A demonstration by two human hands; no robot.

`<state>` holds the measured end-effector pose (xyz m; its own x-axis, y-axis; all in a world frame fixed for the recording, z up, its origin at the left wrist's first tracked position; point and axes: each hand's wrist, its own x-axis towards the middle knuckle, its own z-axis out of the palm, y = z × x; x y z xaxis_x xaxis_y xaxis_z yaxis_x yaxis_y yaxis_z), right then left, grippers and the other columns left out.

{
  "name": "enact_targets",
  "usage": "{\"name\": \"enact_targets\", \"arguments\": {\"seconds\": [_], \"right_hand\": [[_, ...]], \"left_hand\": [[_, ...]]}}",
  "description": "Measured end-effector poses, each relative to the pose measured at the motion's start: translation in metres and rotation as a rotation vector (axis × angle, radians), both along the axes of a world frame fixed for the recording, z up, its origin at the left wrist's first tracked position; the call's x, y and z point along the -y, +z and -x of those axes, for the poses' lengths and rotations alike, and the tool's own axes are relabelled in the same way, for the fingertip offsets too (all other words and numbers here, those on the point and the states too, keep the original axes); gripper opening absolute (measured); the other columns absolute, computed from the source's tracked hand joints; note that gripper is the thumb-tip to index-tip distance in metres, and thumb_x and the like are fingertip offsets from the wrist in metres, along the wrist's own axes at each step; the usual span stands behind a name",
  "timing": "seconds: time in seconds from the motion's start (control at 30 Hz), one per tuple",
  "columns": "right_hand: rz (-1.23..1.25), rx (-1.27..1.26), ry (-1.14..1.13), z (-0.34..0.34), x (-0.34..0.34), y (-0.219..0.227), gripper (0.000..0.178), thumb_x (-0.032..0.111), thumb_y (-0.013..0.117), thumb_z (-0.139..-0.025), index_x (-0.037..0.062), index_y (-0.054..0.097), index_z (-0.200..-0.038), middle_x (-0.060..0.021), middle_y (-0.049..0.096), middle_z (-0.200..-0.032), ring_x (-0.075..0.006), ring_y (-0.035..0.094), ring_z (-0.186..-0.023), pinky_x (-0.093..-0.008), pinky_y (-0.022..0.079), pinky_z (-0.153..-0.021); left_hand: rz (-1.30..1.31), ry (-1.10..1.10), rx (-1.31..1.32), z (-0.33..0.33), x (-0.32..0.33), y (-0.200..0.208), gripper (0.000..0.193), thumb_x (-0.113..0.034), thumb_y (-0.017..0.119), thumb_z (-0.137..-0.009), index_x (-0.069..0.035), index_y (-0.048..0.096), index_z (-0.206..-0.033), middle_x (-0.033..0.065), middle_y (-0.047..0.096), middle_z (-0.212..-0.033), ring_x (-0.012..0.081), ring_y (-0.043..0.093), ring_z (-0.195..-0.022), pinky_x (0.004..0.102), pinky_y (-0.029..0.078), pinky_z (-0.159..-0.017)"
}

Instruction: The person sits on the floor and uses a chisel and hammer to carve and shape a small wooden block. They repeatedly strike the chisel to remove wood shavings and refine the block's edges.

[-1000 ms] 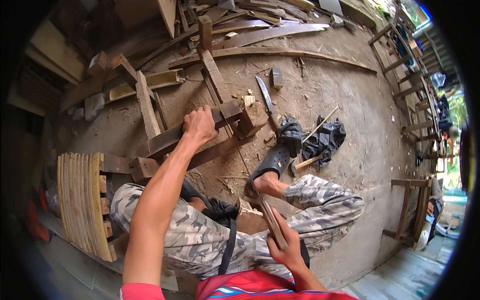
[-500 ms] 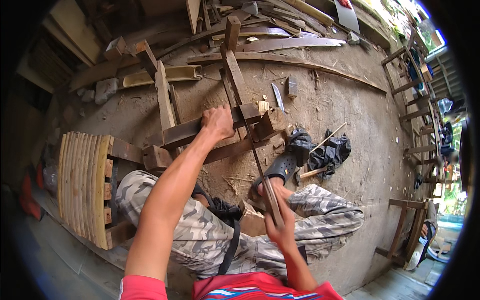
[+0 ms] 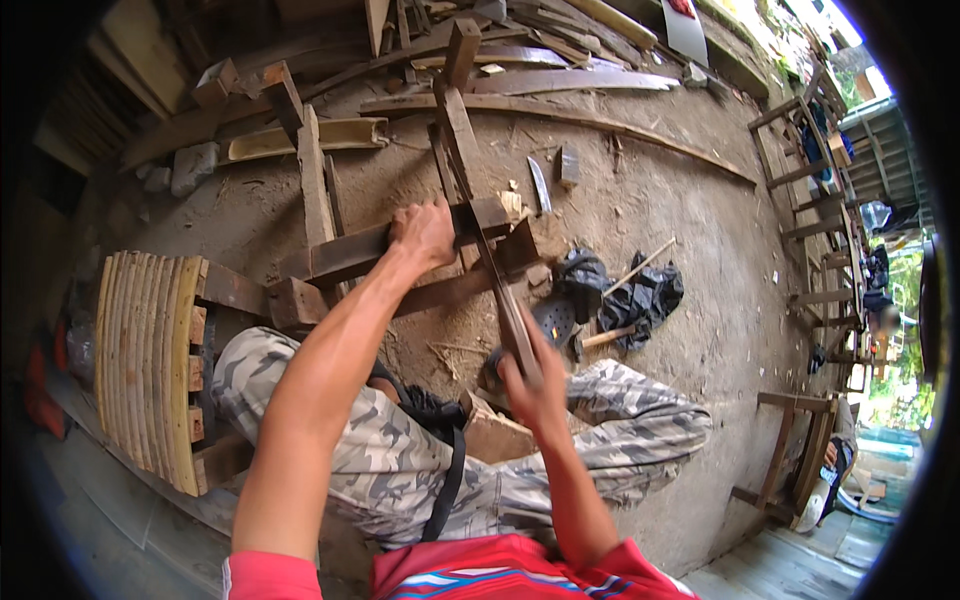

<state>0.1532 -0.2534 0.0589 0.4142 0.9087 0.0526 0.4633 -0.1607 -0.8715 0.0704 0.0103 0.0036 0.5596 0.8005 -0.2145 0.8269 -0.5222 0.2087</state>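
My right hand [image 3: 537,382] is closed around the handle of a handsaw [image 3: 495,275]. The thin blade reaches forward and lies across a dark wooden bar [image 3: 350,255], close to its right end. To the left of the blade, my left hand [image 3: 424,232] is clasped over the same bar, with its knuckles up. The bar belongs to a wooden frame with legs [image 3: 458,130] pointing away from me and a slatted panel [image 3: 150,370] at my left. My legs in camouflage trousers are beside the frame, and a dark clog [image 3: 555,325] shows on one foot.
A knife [image 3: 540,185] and a small wood block [image 3: 569,166] lie beyond the saw. A black plastic bag [image 3: 650,300] and a hammer [image 3: 605,337] lie to the right. Long boards [image 3: 570,80] are piled at the back. Wooden frames [image 3: 825,230] line the right side.
My right hand has pushed the saw forward, away from my body, and its blade now extends farther past the bar. My left hand keeps its hold on the bar. The whole view has shifted slightly.
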Motion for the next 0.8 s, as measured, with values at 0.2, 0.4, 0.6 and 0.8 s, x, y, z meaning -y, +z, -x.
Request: {"name": "enact_targets", "arguments": {"seconds": [0.2,0.4,0.6,0.8], "right_hand": [[0.159,-0.084,0.029,0.005,0.094,0.074,0.068,-0.005,0.058,-0.08,-0.0003,0.048,-0.148,-0.0186,0.07,-0.126,-0.0271,0.071,-0.113,-0.0324,0.053,-0.093],[-0.199,-0.057,0.039,-0.024,-0.08,-0.047,0.054,0.005,0.06,-0.088,-0.0015,0.054,-0.141,-0.0212,0.071,-0.119,-0.0195,0.068,-0.101,-0.0288,0.051,-0.092],[-0.042,-0.019,0.044,0.011,0.071,-0.021,0.063,-0.005,0.051,-0.085,-0.0042,0.046,-0.147,-0.0214,0.064,-0.135,-0.027,0.067,-0.115,-0.0331,0.047,-0.101],[0.022,0.019,0.067,-0.007,0.074,0.028,0.063,-0.002,0.057,-0.083,-0.0009,0.05,-0.146,-0.0233,0.07,-0.121,-0.0244,0.074,-0.093,-0.0324,0.055,-0.081]], "left_hand": [[0.046,0.014,-0.026,-0.002,-0.005,-0.01,0.056,-0.008,0.07,-0.072,0.01,0.055,-0.123,0.023,0.07,-0.103,0.0305,0.07,-0.09,0.0432,0.058,-0.078],[0.005,-0.009,-0.011,0.004,-0.003,-0.011,0.057,-0.008,0.07,-0.071,0.011,0.056,-0.123,0.0224,0.072,-0.097,0.0322,0.072,-0.087,0.0438,0.059,-0.076],[0.028,-0.024,-0.034,-0.002,-0.001,-0.008,0.055,-0.007,0.065,-0.069,0.012,0.057,-0.12,0.0201,0.069,-0.085,0.0275,0.069,-0.076,0.0383,0.058,-0.067],[0.074,0.017,-0.015,-0.003,0.0,-0.006,0.06,-0.008,0.07,-0.069,0.011,0.055,-0.124,0.0267,0.066,-0.112,0.0321,0.067,-0.102,0.0445,0.052,-0.093]]}}
